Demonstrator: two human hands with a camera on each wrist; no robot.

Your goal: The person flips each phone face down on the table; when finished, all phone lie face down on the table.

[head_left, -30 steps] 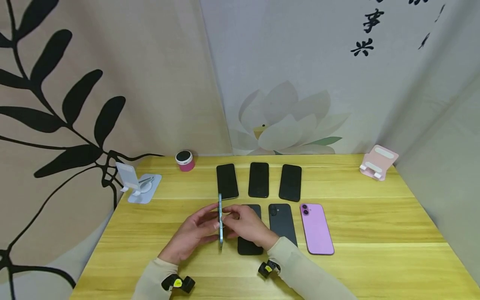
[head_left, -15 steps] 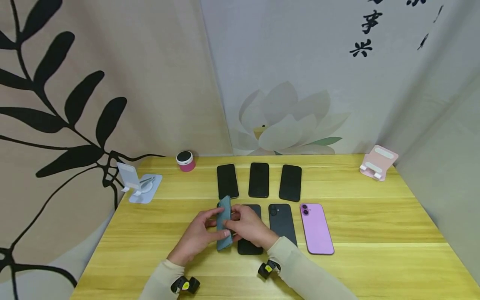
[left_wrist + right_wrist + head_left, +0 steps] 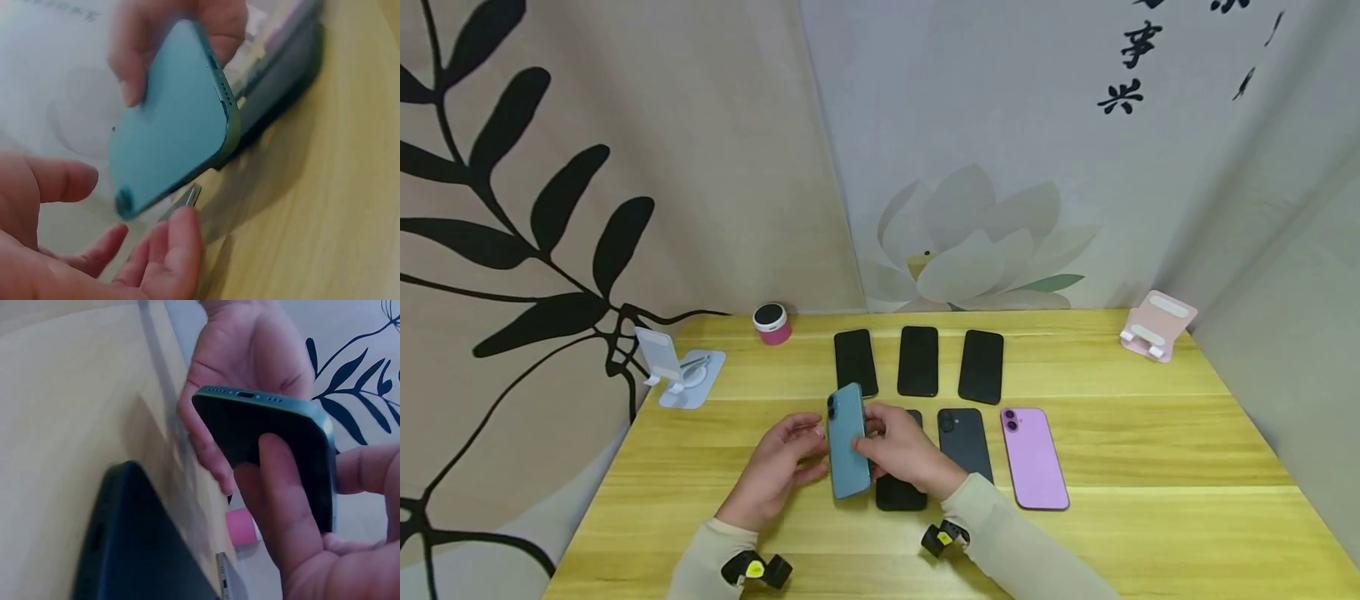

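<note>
My right hand [image 3: 904,450] pinches a teal phone [image 3: 847,450] by its right side, thumb on the back and fingers on the dark screen [image 3: 237,425]. The phone is held above the table, its back and camera facing my head. Beside its left edge, my left hand [image 3: 775,467] has spread, relaxed fingers that stand apart from the phone in the left wrist view. Under my right hand lies a black phone [image 3: 901,495], partly hidden. To its right are a dark grey phone [image 3: 966,446] and a purple phone [image 3: 1035,458], both back up.
Behind these lie three black phones, at left [image 3: 855,358], middle [image 3: 918,360] and right [image 3: 981,367]. A white phone stand [image 3: 688,375] and a pink-and-white cylinder [image 3: 772,325] are at the back left. A pink stand [image 3: 1157,325] is at the back right, before the curtain.
The teal phone has turned from edge-on to showing its back. My left hand held it half a second ago and has since let go, moving slightly left.
</note>
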